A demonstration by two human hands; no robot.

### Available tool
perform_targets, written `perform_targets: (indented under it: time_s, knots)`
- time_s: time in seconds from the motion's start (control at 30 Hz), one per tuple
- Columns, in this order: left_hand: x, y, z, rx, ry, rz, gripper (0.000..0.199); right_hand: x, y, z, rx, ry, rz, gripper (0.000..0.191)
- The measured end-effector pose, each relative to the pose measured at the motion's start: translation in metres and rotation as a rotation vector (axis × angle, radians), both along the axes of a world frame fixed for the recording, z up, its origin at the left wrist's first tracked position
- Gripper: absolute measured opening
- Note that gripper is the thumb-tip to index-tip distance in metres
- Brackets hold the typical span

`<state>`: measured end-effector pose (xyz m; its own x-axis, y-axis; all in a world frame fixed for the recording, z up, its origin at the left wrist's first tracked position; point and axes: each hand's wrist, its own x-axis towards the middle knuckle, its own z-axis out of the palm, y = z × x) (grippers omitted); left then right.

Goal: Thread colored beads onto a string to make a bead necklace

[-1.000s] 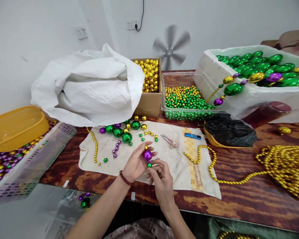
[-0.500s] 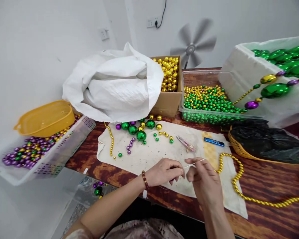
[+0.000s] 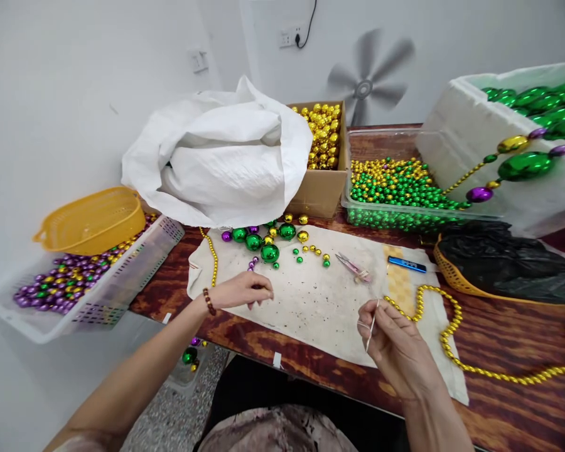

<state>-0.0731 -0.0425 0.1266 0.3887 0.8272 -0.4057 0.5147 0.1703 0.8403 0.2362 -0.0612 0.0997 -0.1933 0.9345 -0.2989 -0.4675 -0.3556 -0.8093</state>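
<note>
My right hand [image 3: 400,345] pinches a thin white string [image 3: 371,336] between thumb and fingertips, and the string hangs down in front of the palm. A gold bead strand [image 3: 452,342] runs from beside this hand to the right over the table. My left hand [image 3: 242,290] hovers over the left part of the pale cloth [image 3: 306,301], its fingers loosely bent and partly apart, with nothing visible in them. Just beyond it are small purple beads [image 3: 253,262], partly hidden by the hand. Large green balls [image 3: 270,253] and small gold beads [image 3: 312,249] lie farther back.
Snips [image 3: 353,268] and a blue tool [image 3: 406,264] lie on the cloth. Behind stand a white sack [image 3: 226,182], a cardboard box [image 3: 317,194] and a clear bead tub [image 3: 395,216]. A perforated basket [image 3: 155,251] is left; a foam box [image 3: 456,132] is right.
My left hand has moved left, away from my right hand, toward the purple beads. My right hand has turned slightly and still holds the string, which now hangs more upright.
</note>
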Motion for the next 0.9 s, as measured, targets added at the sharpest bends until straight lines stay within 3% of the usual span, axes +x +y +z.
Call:
perform_targets:
  time_s: [0.17,0.33,0.57,0.67,0.77,0.9]
  knots:
    - [-0.036,0.006,0.002,0.084,0.248,-0.029,0.022,-0.001,-0.008,0.002,0.02,-0.106,0.036,0.044]
    - [-0.054,0.008,-0.017,0.168,0.424,-0.076,0.018,0.024,-0.006,0.0,0.12,-0.233,-0.105,0.04]
    - [-0.069,-0.004,-0.04,0.366,0.697,-0.133,0.02,0.101,-0.004,0.009,0.179,-0.354,-0.502,0.036]
    - [-0.08,-0.012,-0.046,0.432,0.815,-0.136,0.022,0.119,-0.003,0.011,0.157,-0.372,-0.602,0.034]
    - [-0.091,-0.018,-0.053,0.566,0.843,-0.111,0.023,0.121,0.0,0.004,0.097,-0.394,-0.613,0.037]
    - [-0.096,-0.025,-0.061,0.708,0.817,-0.08,0.023,0.116,0.005,-0.01,-0.019,-0.345,-0.491,0.045]
